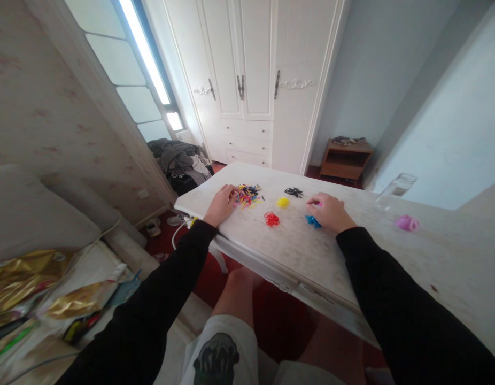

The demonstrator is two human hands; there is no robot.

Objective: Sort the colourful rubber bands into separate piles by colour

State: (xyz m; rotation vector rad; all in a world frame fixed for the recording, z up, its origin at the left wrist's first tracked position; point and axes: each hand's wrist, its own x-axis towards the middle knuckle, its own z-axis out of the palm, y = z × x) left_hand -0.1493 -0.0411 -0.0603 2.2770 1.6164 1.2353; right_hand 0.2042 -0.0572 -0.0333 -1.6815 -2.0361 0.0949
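Observation:
My left hand (222,204) rests at the near left edge of a mixed pile of small coloured strips (249,195) that look like rubber bands. Its fingers curl together against the pile, and what they grip is hidden. Over to the right, my right hand (326,209) is closed in a pinch above a blue heap (312,222). Something pink (319,205) shows by its fingers; whether it is held is unclear. Between the hands lie a red heap (272,218), a yellow heap (283,202) and a black heap (294,192) of similar strips.
The white table (287,246) spans the front. Toward its right stand a clear glass jar (397,187), tilted in view, and a purple object (407,223). A wardrobe (251,64) and a small brown cabinet (346,159) are beyond. Clothes (179,163) are piled left.

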